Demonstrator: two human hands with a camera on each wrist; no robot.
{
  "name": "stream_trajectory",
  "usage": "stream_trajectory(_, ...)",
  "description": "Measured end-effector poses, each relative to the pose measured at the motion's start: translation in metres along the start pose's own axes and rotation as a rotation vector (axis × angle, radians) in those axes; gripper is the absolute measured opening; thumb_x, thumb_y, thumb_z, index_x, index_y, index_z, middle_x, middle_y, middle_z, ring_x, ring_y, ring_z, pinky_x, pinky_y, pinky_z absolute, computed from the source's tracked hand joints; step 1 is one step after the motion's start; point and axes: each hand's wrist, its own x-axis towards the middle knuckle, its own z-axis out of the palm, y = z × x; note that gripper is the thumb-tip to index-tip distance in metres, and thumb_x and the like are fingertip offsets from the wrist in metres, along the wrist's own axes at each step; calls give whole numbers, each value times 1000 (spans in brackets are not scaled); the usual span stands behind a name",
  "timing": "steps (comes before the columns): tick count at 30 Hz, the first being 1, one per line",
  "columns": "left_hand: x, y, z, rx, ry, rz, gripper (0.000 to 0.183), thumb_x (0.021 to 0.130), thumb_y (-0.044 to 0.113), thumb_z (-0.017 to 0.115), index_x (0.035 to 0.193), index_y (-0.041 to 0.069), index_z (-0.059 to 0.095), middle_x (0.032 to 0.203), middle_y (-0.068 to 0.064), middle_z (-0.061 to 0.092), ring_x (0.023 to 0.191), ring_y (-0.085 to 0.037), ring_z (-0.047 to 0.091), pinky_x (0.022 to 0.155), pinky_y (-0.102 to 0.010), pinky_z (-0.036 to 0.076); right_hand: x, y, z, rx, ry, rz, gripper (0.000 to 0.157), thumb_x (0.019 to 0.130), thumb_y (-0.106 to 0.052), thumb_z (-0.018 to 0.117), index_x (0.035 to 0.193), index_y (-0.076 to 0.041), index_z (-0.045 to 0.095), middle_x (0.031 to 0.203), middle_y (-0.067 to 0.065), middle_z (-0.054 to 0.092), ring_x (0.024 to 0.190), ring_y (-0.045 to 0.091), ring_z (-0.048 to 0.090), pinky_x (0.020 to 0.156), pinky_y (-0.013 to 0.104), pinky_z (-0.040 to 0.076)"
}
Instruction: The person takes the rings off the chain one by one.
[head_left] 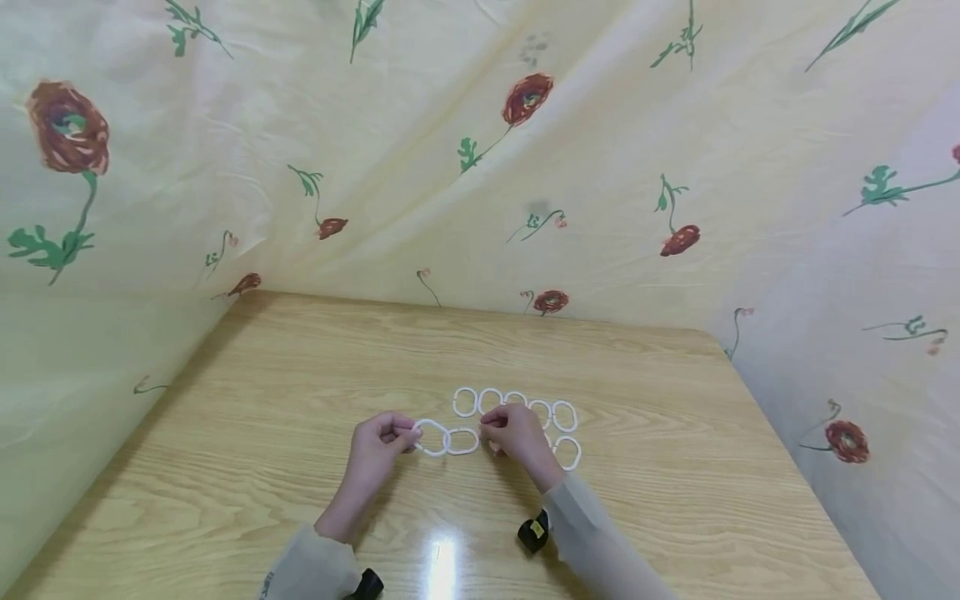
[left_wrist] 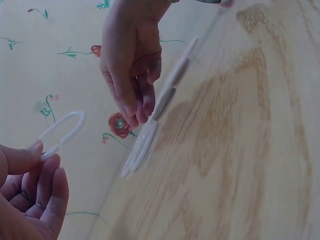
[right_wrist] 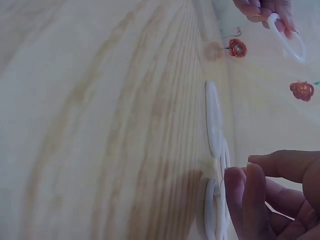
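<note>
My left hand (head_left: pixel 375 454) pinches a white oval plastic link (head_left: pixel 431 452) between thumb and fingers, held above the wooden table. A small gap in the link's loop shows in the left wrist view. Another white link (head_left: pixel 462 453) lies on the table and overlaps the held one in the head view. Close over the table links hangs my right hand (head_left: pixel 519 432), its fingers loosely bent and nothing visible between them. In the right wrist view its fingertips are right by the lying links (right_wrist: pixel 213 120).
Several white links (head_left: pixel 565 403) lie in a row behind the right hand. A nearer link (head_left: pixel 567 467) sits to its right, and others are partly hidden under the hand. Flowered cloth (head_left: pixel 420 167) hangs behind and beside the wooden table (head_left: pixel 315 358).
</note>
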Motion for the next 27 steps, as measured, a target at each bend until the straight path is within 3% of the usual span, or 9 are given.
stream_trajectory(11,0,-1,3,-1,-11,1,14,83,-9,67,94,-16,63,75,-6,64,64,-5,61,63,-21,59,-14,6,-8,173,-8,-28,18,87,-4,68,104,3,70,96,16,72,76,14,66,57,26,60)
stream_trajectory(17,0,-2,5,-4,-13,1,13,82,-11,67,93,-16,63,74,-5,64,63,-5,61,63,-20,59,-25,-2,-7,231,-80,-86,22,88,-6,69,107,5,69,100,19,72,83,24,69,58,28,61)
stream_trajectory(27,-2,-1,8,-17,-15,8,12,82,-10,68,92,-15,63,75,-7,65,63,-5,60,63,-20,59,-39,-18,4,276,-177,-119,24,89,-12,70,108,3,70,100,19,73,86,25,70,58,29,61)
